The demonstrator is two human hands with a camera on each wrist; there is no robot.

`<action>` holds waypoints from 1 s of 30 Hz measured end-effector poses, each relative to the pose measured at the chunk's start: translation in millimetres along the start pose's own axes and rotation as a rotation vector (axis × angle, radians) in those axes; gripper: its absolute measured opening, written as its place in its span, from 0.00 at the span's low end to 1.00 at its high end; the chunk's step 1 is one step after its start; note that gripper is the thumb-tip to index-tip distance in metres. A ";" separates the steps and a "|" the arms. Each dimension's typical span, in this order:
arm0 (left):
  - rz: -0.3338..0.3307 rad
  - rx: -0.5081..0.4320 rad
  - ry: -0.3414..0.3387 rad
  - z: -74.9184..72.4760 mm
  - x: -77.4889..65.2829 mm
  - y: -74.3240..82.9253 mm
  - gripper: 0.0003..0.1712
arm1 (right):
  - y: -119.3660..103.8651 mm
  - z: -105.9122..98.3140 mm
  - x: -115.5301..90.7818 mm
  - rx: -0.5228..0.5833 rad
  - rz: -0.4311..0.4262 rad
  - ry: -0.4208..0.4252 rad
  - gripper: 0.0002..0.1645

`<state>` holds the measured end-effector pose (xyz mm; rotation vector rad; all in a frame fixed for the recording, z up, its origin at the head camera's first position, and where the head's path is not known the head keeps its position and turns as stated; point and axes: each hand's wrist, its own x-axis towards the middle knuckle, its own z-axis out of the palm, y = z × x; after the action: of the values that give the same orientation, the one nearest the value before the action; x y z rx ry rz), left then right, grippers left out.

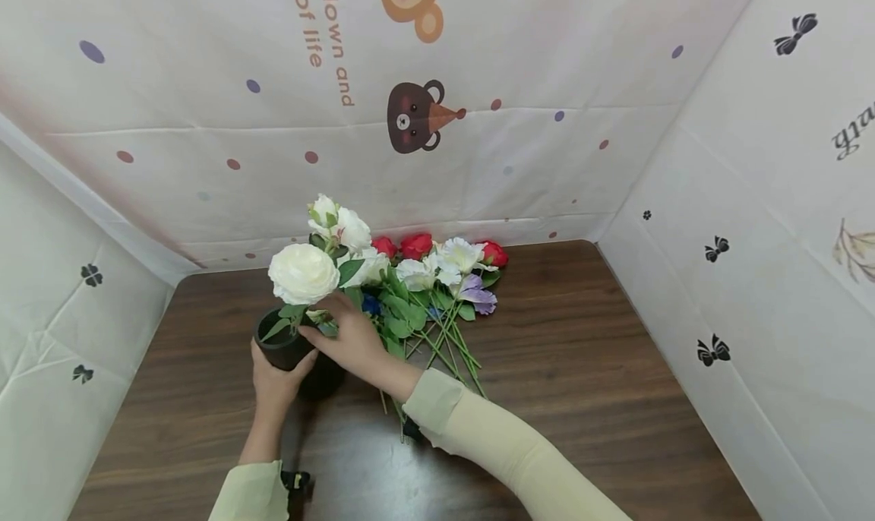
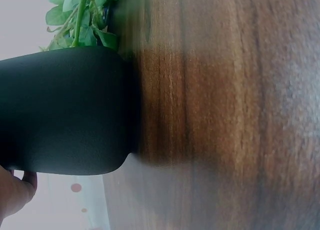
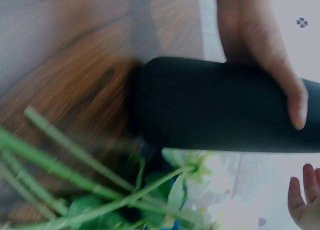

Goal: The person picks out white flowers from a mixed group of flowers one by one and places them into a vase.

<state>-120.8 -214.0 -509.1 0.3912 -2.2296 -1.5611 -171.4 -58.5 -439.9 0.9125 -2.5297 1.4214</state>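
In the head view my left hand [image 1: 276, 382] grips a black vase [image 1: 282, 355] near its top, with the thumb across the near side. A large white flower [image 1: 304, 273] stands in the vase, its green leaves spreading over the rim. My right hand [image 1: 353, 344] is at the right side of the rim, thumb and fingers apart beside the leaves and just below the bloom. The right wrist view shows its fingertips [image 3: 311, 185] spaced apart. Upright on the table, the vase fills much of the left wrist view.
A heap of artificial flowers lies right of the vase: red roses [image 1: 416, 245], white blooms [image 1: 459, 255] and a purple one [image 1: 478, 294]. Their green stems [image 1: 466, 354] cross on the brown wooden table [image 1: 581, 354]. Printed white cloth walls [image 1: 547, 164] stand behind and at both sides.
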 end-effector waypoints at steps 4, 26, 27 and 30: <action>0.000 -0.011 -0.004 -0.1 0.8 -0.5 0.53 | 12.8 -8.8 -3.9 -0.154 -0.031 0.005 0.23; -0.023 -0.014 -0.021 0.0 1.6 -0.8 0.54 | 155.5 -83.8 -24.5 -0.467 0.573 0.018 0.23; -0.024 -0.015 -0.022 0.0 1.6 -0.7 0.54 | 157.7 -84.3 -24.2 -0.469 0.585 0.010 0.23; -0.028 -0.020 -0.024 0.2 1.8 -0.9 0.54 | 162.4 -84.3 -22.0 -0.483 0.604 -0.018 0.22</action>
<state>-122.5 -214.9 -509.7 0.4015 -2.2341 -1.6094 -258.4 81.7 -521.8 0.0803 -3.0963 0.7954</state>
